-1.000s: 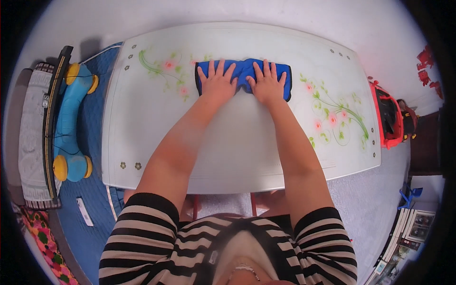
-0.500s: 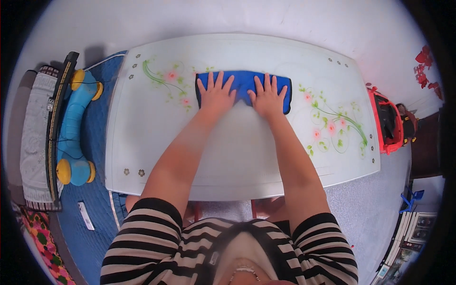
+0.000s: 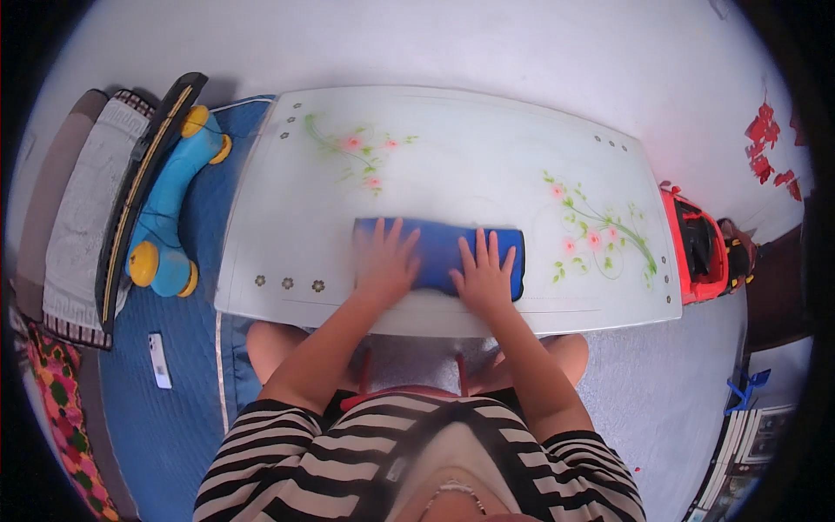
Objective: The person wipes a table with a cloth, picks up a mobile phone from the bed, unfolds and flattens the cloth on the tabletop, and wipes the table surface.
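A blue cloth with dark edging lies flat on the white glass-topped table, close to its front edge. My left hand rests on the cloth's left part, fingers spread and slightly smeared by motion. On the right part lies my right hand, palm down with the fingers apart. Both hands press from above rather than grasp. The cloth under my palms is hidden.
Left of the table, a blue quilted bed bears a blue and yellow toy, a long black keyboard-like bar and a white phone. A red toy car stands beyond the table's right edge.
Both hands and the blue cloth have moved toward me, from the far half of the table to near its front edge. My view has shifted a little too.
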Motion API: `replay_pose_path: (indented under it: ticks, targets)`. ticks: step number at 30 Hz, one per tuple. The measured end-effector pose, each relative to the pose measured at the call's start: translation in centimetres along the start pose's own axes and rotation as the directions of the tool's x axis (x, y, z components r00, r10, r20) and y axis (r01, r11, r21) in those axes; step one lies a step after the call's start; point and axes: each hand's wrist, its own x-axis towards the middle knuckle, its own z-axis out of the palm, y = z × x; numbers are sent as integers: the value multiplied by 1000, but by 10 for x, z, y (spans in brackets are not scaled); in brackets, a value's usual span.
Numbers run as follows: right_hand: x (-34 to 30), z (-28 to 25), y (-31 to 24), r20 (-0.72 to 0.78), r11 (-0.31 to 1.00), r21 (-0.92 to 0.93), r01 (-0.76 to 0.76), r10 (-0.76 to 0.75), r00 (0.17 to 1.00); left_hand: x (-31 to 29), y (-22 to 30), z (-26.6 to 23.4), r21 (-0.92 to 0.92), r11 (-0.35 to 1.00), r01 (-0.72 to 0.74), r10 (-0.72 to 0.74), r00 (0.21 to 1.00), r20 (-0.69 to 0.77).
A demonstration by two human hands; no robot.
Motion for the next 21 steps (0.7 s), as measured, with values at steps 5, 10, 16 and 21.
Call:
replay_pose_path:
  ticks: [5, 10, 16, 21]
  targets:
    - [-41, -3, -31, 104, 996, 23, 82, -84, 991, -61, 2, -19, -38, 997, 67, -65, 997, 39]
    - [-27, -9, -59, 178, 984, 95, 148, -163, 971, -83, -21, -21, -63, 984, 166, -164, 986, 27]
    - [26, 11, -87, 78, 967, 26, 252, -253, 964, -71, -63, -20, 33, 974, 224, -219, 970, -109]
    - [86, 36, -106, -84, 937, -45, 347, -350, 933, -40, -105, -24, 77, 949, 307, -298, 949, -107]
